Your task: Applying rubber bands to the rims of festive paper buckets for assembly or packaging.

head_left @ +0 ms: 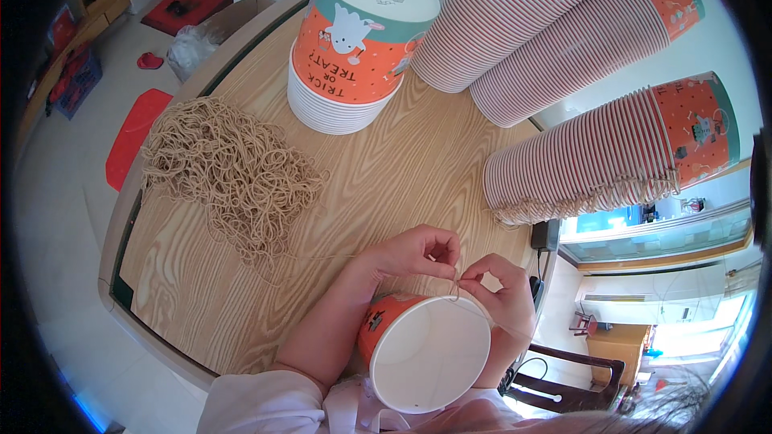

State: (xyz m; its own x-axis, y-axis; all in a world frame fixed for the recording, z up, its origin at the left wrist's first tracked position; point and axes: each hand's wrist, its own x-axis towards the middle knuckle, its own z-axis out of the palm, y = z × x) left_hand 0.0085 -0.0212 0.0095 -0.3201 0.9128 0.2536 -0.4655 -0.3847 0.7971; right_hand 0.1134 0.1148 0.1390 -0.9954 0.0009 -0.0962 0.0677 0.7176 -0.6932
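Observation:
An orange paper bucket (pixel 434 354) with a white inside leans against my body, its round mouth tilted up toward me. At its far rim, my left hand (pixel 420 252) and my right hand (pixel 505 292) meet, thumbs and fingers pinched on a thin tan string (pixel 456 278). The string passes at the bucket's rim; whether it is knotted there is too small to tell. From my left hand a strand runs left across the table toward a loose, tangled heap of tan string (pixel 233 173).
Upside-down orange and green paper buckets (pixel 354 48) stand nested beyond the string heap. Long nested stacks of buckets (pixel 575 40) lean at the far right. A nearer stack (pixel 595 145) has string ends along its rims. The wooden table (pixel 193 297) has a curved edge; a chair (pixel 575 378) stands right.

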